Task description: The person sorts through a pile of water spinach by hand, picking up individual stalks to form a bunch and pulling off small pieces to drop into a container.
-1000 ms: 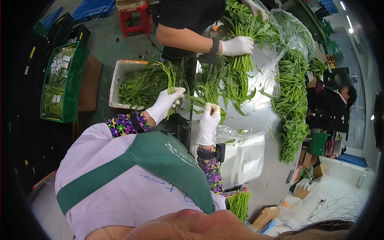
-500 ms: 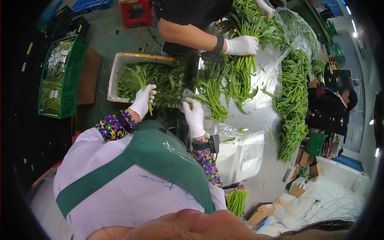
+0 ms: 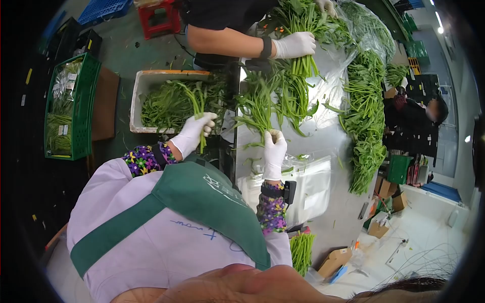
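My left hand [image 3: 194, 132], in a white glove, is closed around a few green stalks of water spinach [image 3: 194, 96], leaves pointing away from me. It is near the front edge of a white foam box [image 3: 136, 108] holding more leafy greens. My right hand [image 3: 274, 154], also gloved, is at the near edge of the metal table. Its fingers are pinched at the cut ends of a loose pile of water spinach [image 3: 257, 103]. Clear plastic bags [image 3: 316, 189] lie just right of that hand.
Across the table a co-worker's gloved hand [image 3: 295, 45] grips a thick bunch of greens. A long heap of greens [image 3: 366, 121] lines the table's right side. A green crate [image 3: 83, 108] with bagged greens stands at left, and a red stool [image 3: 159, 19] at the back.
My right hand has moved right, from the table edge to the stalk ends on the table. My left hand, still holding stalks, has shifted slightly right. The view has shifted a little.
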The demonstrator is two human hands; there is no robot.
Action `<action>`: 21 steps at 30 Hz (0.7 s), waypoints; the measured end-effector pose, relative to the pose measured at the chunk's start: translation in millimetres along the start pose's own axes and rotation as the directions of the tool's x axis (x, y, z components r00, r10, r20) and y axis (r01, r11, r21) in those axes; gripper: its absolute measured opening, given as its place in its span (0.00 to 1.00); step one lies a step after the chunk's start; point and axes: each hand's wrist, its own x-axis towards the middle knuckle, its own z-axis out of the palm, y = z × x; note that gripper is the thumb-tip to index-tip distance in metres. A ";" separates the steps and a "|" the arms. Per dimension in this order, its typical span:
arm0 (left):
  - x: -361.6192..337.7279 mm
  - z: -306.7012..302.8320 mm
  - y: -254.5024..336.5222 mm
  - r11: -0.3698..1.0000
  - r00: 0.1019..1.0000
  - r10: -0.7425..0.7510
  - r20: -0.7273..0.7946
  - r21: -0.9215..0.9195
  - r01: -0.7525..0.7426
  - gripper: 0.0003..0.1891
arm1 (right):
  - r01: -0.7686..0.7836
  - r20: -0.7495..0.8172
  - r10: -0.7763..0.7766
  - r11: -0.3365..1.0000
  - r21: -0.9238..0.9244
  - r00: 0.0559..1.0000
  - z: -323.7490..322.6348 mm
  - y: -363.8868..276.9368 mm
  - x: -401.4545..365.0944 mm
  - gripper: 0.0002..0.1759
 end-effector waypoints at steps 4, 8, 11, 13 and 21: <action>-14.8 49.0 -4.4 0.994 0.989 -0.032 0.148 0.109 0.016 0.10 | -0.253 0.246 0.142 0.820 0.514 0.959 11.7 -18.2 -19.4 0.07; -14.0 68.0 -11.1 0.984 0.976 -0.004 0.218 0.175 -0.035 0.09 | -0.227 0.272 0.119 0.884 0.409 0.955 35.6 -25.2 -36.3 0.06; -17.5 67.5 -6.3 0.977 0.983 -0.087 0.161 0.205 0.053 0.08 | -0.066 0.132 0.022 0.938 0.341 0.991 46.7 -32.2 -46.5 0.03; -14.2 65.0 -8.2 0.995 0.992 -0.052 0.113 0.088 0.043 0.08 | 0.214 -0.259 -0.142 0.937 0.275 0.955 45.4 -42.5 -49.1 0.03; -25.9 25.1 15.4 0.992 0.972 -0.059 0.226 0.123 0.032 0.15 | -0.542 0.565 0.216 0.668 0.509 0.796 53.5 -51.9 -6.9 0.15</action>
